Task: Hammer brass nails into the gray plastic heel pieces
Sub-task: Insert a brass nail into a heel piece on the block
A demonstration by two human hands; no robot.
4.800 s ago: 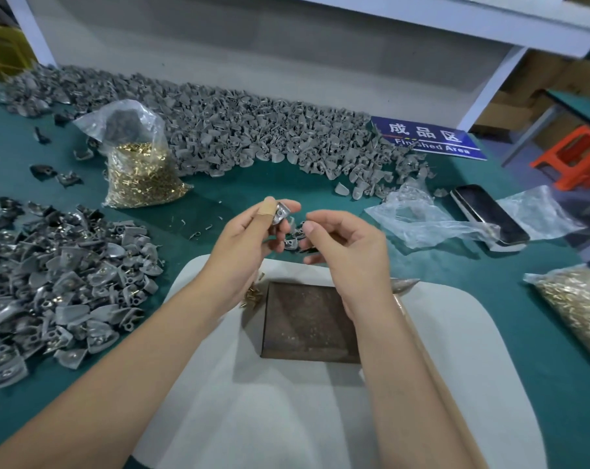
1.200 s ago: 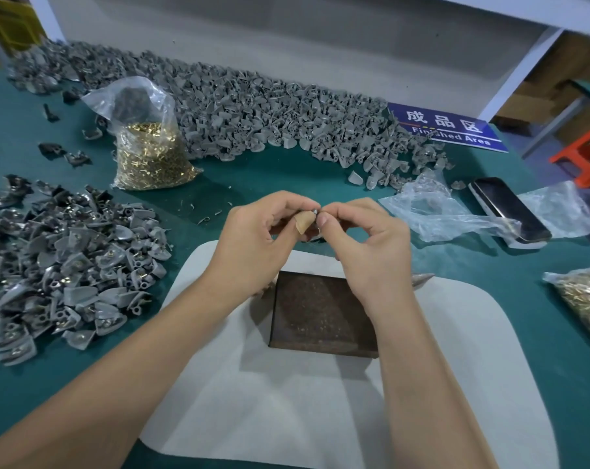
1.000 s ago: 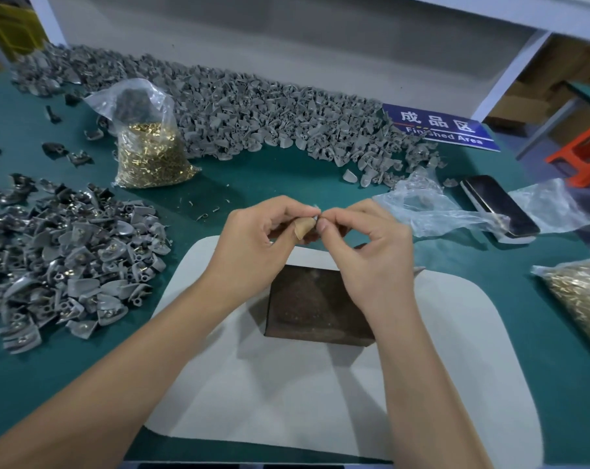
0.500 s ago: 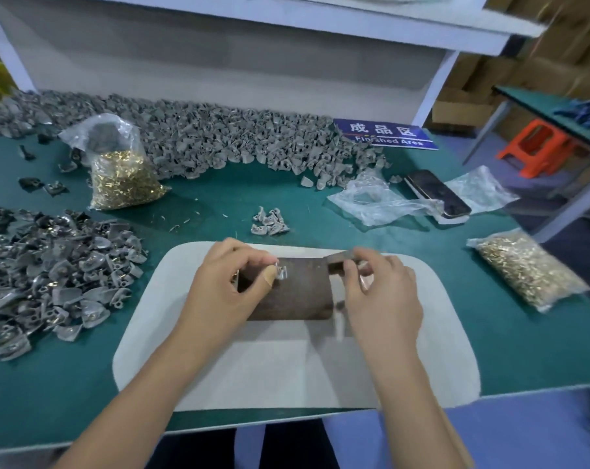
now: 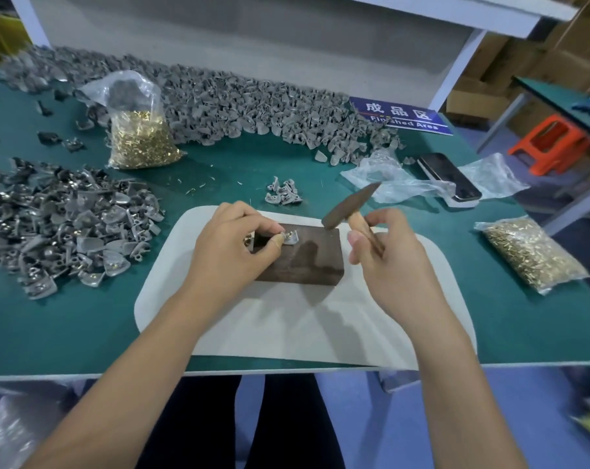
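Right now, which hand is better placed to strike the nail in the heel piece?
The right hand. It grips the hammer, whose head is raised above the dark block. The left hand pinches the gray heel piece on the block, so it is occupied.

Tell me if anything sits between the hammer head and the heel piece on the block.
Nothing visible lies between them. The hammer, gripped by the right hand, hangs right of the heel piece, which the left hand pinches on the block; those fingertips sit close.
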